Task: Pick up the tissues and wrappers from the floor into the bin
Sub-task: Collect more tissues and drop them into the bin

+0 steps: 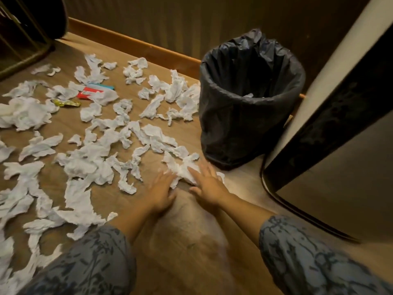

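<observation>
Both hands, the left hand [162, 189] and right hand [207, 184], lay spread flat on a crumpled tissue [184, 169] at lower centre, just beside the bin [244, 124] (soft, near weightless, likely best scooped together from its edges).

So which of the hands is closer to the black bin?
The right. The right hand rests on a crumpled tissue just in front of the bin; the left hand lies beside it, farther from the bin.
</observation>
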The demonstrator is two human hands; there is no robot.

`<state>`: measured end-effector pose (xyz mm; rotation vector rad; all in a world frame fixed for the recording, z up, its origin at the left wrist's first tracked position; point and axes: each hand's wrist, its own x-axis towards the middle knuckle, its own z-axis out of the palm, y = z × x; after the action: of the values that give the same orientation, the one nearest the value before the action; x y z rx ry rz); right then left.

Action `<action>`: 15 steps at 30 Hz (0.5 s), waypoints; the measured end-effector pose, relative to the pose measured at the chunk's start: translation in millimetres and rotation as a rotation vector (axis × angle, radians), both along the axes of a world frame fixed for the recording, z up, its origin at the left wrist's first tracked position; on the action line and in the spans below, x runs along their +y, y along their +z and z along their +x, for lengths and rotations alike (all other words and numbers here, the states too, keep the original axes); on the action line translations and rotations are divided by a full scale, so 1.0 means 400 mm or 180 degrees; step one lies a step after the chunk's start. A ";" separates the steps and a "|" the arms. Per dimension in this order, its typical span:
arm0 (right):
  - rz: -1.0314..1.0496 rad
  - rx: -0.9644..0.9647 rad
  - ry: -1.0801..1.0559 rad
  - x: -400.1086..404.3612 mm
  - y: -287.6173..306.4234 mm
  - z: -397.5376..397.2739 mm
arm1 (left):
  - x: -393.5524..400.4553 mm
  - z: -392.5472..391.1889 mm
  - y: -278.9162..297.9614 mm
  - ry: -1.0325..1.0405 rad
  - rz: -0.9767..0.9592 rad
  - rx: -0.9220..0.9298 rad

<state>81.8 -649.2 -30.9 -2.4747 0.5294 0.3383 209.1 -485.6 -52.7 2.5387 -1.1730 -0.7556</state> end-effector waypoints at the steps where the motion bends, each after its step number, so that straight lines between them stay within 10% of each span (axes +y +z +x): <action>1: -0.0132 0.0016 0.0167 0.008 -0.014 0.004 | 0.023 -0.010 -0.013 -0.0052 -0.0179 -0.0140; 9: -0.0242 -0.1147 -0.0186 0.075 -0.128 -0.099 | 0.168 -0.043 -0.051 0.0136 -0.1097 -0.0412; 15: 0.0505 -0.1618 -0.0873 0.078 -0.058 -0.036 | 0.173 -0.021 0.006 0.1589 -0.1724 -0.0132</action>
<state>67.4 -618.0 -54.1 -2.1806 0.5835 -0.3384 200.5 -416.5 -50.2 2.2330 -0.5913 -0.2220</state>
